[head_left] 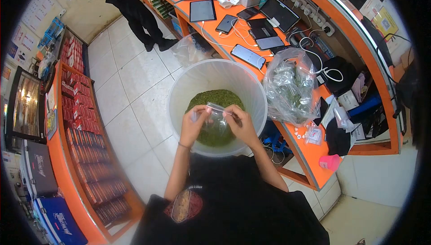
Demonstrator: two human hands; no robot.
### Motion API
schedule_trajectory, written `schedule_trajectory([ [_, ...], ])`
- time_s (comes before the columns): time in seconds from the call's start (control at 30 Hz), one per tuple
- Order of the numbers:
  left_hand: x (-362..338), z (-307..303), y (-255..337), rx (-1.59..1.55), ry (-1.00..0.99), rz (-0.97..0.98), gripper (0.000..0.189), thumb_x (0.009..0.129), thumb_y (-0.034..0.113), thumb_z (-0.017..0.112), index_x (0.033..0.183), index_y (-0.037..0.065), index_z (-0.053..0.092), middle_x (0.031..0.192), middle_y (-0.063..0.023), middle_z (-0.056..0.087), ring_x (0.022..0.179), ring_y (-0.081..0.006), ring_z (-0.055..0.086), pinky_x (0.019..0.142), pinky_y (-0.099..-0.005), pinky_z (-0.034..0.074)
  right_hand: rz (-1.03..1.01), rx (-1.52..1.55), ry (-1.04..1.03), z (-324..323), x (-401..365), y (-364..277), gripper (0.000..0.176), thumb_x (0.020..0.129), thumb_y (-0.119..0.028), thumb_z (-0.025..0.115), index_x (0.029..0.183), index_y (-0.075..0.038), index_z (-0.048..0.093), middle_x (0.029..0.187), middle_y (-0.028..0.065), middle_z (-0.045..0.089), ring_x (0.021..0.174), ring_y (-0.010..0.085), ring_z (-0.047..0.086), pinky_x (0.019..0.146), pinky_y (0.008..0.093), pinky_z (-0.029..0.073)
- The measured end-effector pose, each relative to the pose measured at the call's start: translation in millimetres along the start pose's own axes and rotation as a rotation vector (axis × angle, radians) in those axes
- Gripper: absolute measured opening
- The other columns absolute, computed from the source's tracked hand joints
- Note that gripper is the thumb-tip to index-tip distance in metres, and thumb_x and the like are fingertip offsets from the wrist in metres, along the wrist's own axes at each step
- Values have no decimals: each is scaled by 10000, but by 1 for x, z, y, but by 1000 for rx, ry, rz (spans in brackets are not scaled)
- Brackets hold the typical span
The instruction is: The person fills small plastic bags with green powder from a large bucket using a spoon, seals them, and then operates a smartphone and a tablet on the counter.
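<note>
We hold both arms forward, elbows bent; our left grip and right grip are close together, fingers pinched tight.

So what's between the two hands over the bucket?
A small clear bag. The left hand and right hand each pinch its top edge, above the green stuff in the bucket. The head view shows it.

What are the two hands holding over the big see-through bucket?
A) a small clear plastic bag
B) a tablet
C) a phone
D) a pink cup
A: the left hand and the right hand both pinch the top edge of a small clear plastic bag above the bucket, which holds green dried material.
</note>
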State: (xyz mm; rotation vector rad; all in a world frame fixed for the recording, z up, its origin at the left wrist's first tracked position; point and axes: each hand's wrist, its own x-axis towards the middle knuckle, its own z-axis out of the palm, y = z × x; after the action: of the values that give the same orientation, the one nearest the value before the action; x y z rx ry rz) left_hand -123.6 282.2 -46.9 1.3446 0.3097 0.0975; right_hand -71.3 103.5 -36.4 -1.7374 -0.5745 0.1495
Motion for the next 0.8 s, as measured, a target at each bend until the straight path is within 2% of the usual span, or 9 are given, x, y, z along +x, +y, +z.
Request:
schedule_trajectory([
  [0.1, -2, 4, 3, 2, 39, -34, 243, 916, 208, 684, 1021, -7, 639, 876, -39, 658, 736, -90, 616, 648, -218, 481, 62, 90, 14, 3, -3, 2, 112, 884, -101, 641, 922, 2, 617, 742, 61, 538, 637, 122, 484, 582, 274, 383],
  [0.17, -2, 4, -1, 28, 50, 31, 249, 912, 212, 690, 1022, -8, 646, 868, -26, 651, 708, -76, 587, 636, -213, 477, 16, 85, 77, 6, -2, 3, 110, 877, -90, 644, 907, 11, 615, 745, 70, 559, 652, 132, 516, 599, 280, 406],
  [0.3, -3, 5, 2, 29, 53, 33, 243, 912, 207, 691, 1011, -11, 654, 851, -12, 646, 687, -62, 560, 617, -209, 468, -27, 34, 86, 3, -2, -3, 107, 868, -82, 648, 892, 16, 614, 738, 79, 565, 664, 140, 538, 616, 282, 422],
  [0.4, 0, 1, -5, 83, 34, 103, 224, 913, 191, 687, 993, -16, 658, 834, -5, 645, 675, -55, 550, 601, -210, 465, 39, 83, 73, 5, -2, -5, 121, 883, -97, 650, 879, 20, 619, 771, 39, 555, 704, 89, 513, 635, 237, 393],
  [0.47, 0, 2, -7, 119, 13, 120, 208, 913, 176, 683, 987, -17, 663, 826, -1, 648, 671, -51, 548, 596, -213, 465, -87, -1, 97, 5, 0, -2, 111, 868, -86, 656, 869, 17, 616, 759, 53, 550, 718, 116, 526, 640, 256, 401],
  [0.6, -2, 8, -7, 90, 33, 125, 200, 911, 171, 685, 996, -10, 674, 834, -3, 657, 686, -48, 559, 581, -214, 465, -80, 7, 96, 4, 2, -5, 91, 858, -73, 652, 866, 12, 619, 762, 57, 556, 722, 135, 528, 649, 274, 408],
  [0.67, -4, 11, -2, 123, -70, 123, 203, 920, 185, 679, 1004, 0, 667, 808, 2, 629, 653, -43, 528, 556, -205, 451, -107, 14, 98, 5, 4, -7, 74, 806, -50, 663, 850, -10, 619, 741, 83, 576, 707, 193, 542, 647, 305, 432],
  [0.8, -7, 14, 3, 191, -86, 87, 187, 918, 175, 681, 979, -1, 674, 785, 6, 632, 638, -38, 529, 555, -198, 445, -133, -20, 71, 3, 6, -10, 70, 803, -51, 661, 835, -14, 610, 736, 72, 570, 702, 188, 524, 646, 303, 429],
])
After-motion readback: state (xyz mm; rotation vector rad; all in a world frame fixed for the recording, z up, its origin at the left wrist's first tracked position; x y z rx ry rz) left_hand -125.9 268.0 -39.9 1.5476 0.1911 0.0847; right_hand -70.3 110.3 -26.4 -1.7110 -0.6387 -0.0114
